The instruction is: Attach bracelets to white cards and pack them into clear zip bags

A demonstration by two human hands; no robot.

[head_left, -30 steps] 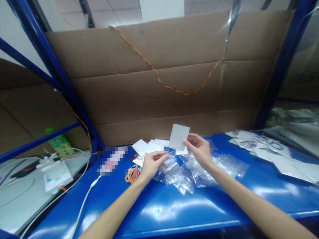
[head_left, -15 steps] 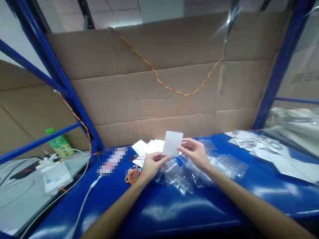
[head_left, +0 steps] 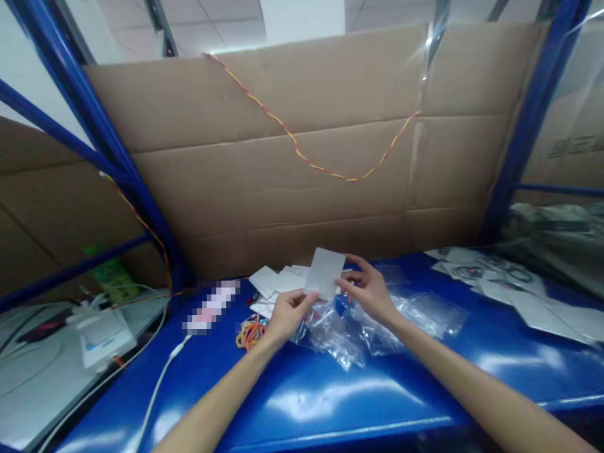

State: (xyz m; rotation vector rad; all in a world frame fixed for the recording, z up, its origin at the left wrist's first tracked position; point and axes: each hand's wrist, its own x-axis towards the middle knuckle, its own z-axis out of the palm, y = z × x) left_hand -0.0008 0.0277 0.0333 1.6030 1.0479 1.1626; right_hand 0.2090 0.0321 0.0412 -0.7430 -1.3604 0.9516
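Observation:
A small white card (head_left: 324, 272) is held up over the blue tabletop, tilted a little. My left hand (head_left: 289, 313) pinches its lower left corner between thumb and fingers. My right hand (head_left: 370, 288) grips its right edge, thumb in front and fingers partly behind. Below the hands lie clear plastic bags (head_left: 337, 336) in a loose heap that spreads to the right. Behind my left hand is a pile of white cards (head_left: 267, 281). Orange and yellow rubber bands (head_left: 250, 333) lie beside my left wrist.
White cards with coiled cables (head_left: 467, 272) lie at the right on the blue table (head_left: 340, 402). A white cable (head_left: 158, 384) runs along the left. Cardboard (head_left: 283, 182) walls the back between blue posts. A green bottle (head_left: 111, 274) stands on a side surface.
The card has tilted slightly, its top edge now slanting down to the right. My right index finger has risen to the card's upper right corner. Both hands stay in nearly the same place.

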